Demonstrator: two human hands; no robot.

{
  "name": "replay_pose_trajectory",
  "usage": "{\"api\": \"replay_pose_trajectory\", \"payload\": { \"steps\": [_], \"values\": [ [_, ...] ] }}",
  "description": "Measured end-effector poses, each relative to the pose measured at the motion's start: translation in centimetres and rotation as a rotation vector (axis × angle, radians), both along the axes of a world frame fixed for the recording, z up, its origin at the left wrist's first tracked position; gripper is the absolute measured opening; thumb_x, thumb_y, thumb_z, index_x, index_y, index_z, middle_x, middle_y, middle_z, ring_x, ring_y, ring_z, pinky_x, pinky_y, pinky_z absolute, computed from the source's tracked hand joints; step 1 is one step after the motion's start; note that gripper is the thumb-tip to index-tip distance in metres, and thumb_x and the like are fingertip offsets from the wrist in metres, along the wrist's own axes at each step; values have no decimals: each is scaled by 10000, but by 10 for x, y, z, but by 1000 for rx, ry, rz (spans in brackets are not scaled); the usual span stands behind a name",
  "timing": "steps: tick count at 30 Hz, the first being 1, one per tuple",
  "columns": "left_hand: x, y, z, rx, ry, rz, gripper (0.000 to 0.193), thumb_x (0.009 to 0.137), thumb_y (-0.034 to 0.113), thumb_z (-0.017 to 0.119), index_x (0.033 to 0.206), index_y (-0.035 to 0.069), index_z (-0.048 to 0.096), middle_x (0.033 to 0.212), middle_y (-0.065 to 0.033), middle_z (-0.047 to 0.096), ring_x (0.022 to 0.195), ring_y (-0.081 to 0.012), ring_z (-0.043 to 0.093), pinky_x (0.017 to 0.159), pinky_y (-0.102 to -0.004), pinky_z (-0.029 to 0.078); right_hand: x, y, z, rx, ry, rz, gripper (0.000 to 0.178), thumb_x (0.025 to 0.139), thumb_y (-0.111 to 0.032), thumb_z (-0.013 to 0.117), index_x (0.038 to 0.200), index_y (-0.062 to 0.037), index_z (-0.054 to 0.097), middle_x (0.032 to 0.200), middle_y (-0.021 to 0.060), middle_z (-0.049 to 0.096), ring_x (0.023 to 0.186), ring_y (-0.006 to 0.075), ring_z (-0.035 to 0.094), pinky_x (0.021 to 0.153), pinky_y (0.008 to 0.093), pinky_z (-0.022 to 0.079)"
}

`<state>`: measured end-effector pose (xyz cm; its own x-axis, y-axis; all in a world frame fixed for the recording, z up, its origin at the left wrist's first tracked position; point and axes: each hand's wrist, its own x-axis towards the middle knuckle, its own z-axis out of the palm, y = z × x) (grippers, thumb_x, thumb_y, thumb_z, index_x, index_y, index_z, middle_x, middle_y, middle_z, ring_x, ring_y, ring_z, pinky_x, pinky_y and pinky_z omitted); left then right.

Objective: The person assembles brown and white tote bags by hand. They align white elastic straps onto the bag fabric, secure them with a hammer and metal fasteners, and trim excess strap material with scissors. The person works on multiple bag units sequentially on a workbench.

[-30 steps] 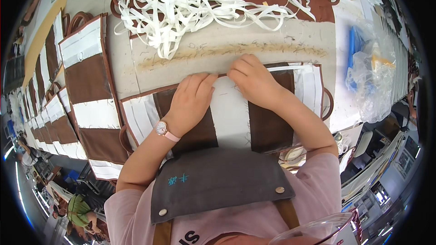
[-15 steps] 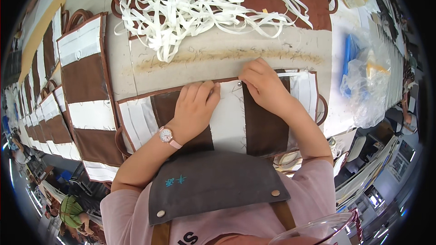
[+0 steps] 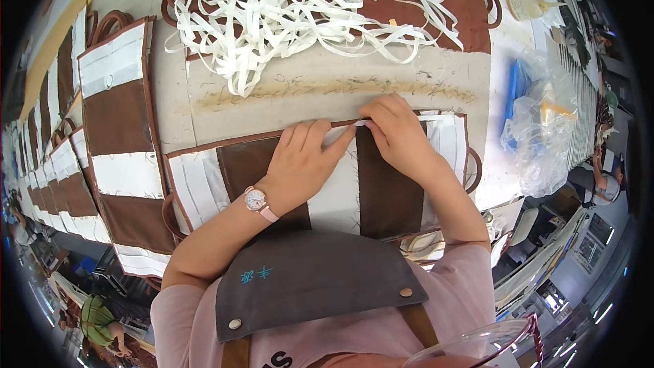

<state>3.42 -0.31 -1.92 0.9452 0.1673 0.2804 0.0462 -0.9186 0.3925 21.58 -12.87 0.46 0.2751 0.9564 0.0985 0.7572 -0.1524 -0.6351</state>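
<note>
Left hand (image 3: 300, 163) shifts toward 3 o'clock beside right hand (image 3: 399, 131), both pinching the 12-o'clock edge of striped panel (image 3: 390, 194), best kept flat between them.

Apron (image 3: 320, 283): 2 blue chars (image 3: 256, 274); shirt (image 3: 310, 338): blk ltrs (image 3: 274, 362).

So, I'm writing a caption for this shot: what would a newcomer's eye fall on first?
Probably the tangled heap of white strips at the top, lying over a reddish-brown piece. Next, the brown-and-white striped panel in the middle, with the left hand and right hand close together at its far edge. More striped pieces lie along the left.
</note>
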Motion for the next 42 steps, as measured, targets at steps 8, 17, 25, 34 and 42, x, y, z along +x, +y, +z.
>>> {"api": "replay_pose_trajectory", "payload": {
  "steps": [8, 17, 25, 34, 42],
  "values": [
    [6, -3, 3, 54, 91, -1, 546, 798, 184, 749, 1330, 219, 632, 1110, -99, 491, 968, -276, 506, 837, -384, 425, -2, 7, -9, 36, -58, 16, 134, 797, 64, 622, 890, -22, 580, 885, 141, 548, 847, 353, 531, 771, 444, 439],
    [1, 0, 1, -59, 49, 5, 533, 812, 189, 751, 1330, 186, 626, 1109, -86, 499, 974, -268, 515, 854, -385, 433, 6, -7, -20, 153, -306, 228, 157, 724, -92, 639, 871, -55, 601, 931, 73, 558, 933, 273, 544, 863, 399, 457],
    [6, 2, 6, -158, 79, 31, 430, 807, 142, 752, 1227, 111, 663, 1098, -85, 511, 960, -260, 537, 832, -390, 451, 8, -13, -6, 82, -390, 433, 228, 719, -86, 650, 934, -8, 646, 995, 87, 598, 980, 276, 572, 851, 413, 501],
    [1, -3, -9, 80, -24, -11, 381, 792, 105, 744, 1166, 84, 670, 1078, -94, 542, 991, -266, 556, 833, -409, 466, -10, -15, -20, 128, -198, 60, 241, 744, -63, 649, 975, 6, 651, 998, 99, 592, 994, 281, 560, 898, 408, 482],
    [11, -1, 6, -110, 96, 4, 485, 801, 116, 726, 1277, 110, 637, 1015, -75, 517, 923, -252, 538, 841, -395, 454, -11, -21, -18, 180, -456, 194, 259, 765, -90, 666, 1008, 1, 662, 1003, 85, 594, 1013, 278, 556, 880, 423, 479]
  ]
}}
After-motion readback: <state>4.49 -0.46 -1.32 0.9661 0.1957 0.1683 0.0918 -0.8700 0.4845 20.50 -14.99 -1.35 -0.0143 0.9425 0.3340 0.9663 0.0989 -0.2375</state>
